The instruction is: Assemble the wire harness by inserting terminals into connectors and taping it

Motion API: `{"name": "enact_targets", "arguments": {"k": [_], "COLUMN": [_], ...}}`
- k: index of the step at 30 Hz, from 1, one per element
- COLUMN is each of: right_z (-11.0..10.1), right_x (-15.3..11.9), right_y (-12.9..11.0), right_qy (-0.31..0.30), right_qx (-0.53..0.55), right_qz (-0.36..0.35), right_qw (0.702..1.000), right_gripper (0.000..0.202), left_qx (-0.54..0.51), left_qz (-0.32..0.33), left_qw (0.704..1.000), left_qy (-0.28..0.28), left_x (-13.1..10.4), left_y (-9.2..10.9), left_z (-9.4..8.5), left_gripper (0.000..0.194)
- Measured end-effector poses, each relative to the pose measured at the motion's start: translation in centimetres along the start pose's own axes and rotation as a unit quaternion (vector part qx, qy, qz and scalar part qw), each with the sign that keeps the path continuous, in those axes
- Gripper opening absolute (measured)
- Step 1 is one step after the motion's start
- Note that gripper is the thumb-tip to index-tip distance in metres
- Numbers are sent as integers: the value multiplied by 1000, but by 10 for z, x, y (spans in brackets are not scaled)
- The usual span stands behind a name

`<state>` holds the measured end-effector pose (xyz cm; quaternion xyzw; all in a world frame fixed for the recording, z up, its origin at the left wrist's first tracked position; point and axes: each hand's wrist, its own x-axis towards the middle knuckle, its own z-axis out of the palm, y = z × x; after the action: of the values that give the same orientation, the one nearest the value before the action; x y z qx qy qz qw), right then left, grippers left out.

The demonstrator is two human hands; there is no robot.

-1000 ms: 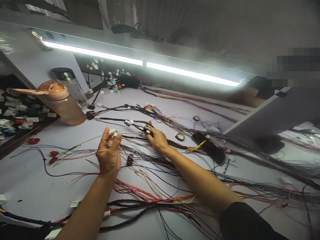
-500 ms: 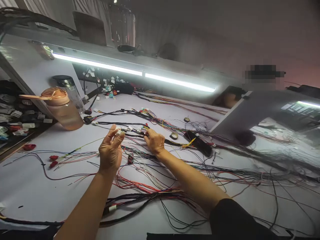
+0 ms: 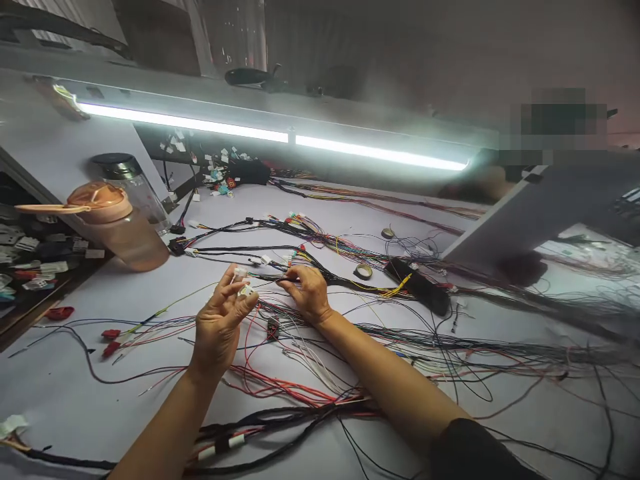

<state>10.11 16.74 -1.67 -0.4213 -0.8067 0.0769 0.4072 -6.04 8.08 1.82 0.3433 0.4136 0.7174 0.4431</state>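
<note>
Between the fingers and thumb of my left hand [image 3: 220, 327] are two white plastic connectors; the nearer connector [image 3: 247, 291] sits by the thumb tip, and the farther connector [image 3: 240, 273] is at the forefinger. Thin dark wires run from them to the right. My right hand [image 3: 309, 293] is closed, thumb and forefinger pinched on these wires. Just beyond the hands lies a black-taped wire harness [image 3: 240, 249], with a loose white connector [image 3: 266, 260] beside it. Below the right hand a dark connector block [image 3: 273, 328] rests among loose wires.
A drinking bottle [image 3: 125, 233] with an orange lid and a clear jar [image 3: 145, 193] stand at the left. Tape rolls, including one [image 3: 363, 271], and a black pouch [image 3: 417, 287] lie at the right. Red wires [image 3: 290, 390] cross the front. A person is behind the partition [image 3: 520, 207].
The camera view has shifted slightly. My left hand has turned so both white connectors show more plainly. My right hand has drawn a little nearer to me, still pinching.
</note>
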Motion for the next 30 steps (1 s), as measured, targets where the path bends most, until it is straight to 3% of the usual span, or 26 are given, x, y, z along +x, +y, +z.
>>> {"name": "enact_targets", "arguments": {"k": [4, 8, 11, 15, 18, 25, 30], "right_z": [3, 6, 8, 7, 5, 2, -3], "right_x": [2, 2, 1, 1, 2, 5, 6], "right_y": [5, 6, 7, 8, 8, 13, 14], "right_qy": [11, -1, -4, -19, -42, -77, -94], "right_qx": [41, 51, 60, 57, 46, 15, 66], "right_qz": [-19, -32, -52, -62, -63, -78, -101], "right_qw": [999, 998, 997, 996, 996, 994, 988], "right_gripper": [21, 21, 22, 24, 30, 50, 62], "left_qx": [149, 365, 416, 364, 323, 252, 215], "left_qz": [5, 29, 112, 206, 232, 210, 161], "left_qw": [988, 917, 884, 900, 914, 944, 961], "left_qy": [-33, -155, -180, -123, -86, 24, 68], "left_x": [2, 2, 2, 5, 5, 0, -4], "left_y": [-11, -14, -14, -13, -11, -8, -11], "left_z": [-10, -13, -13, -15, -16, -12, -6], "left_gripper": [30, 27, 25, 29, 29, 27, 26]}}
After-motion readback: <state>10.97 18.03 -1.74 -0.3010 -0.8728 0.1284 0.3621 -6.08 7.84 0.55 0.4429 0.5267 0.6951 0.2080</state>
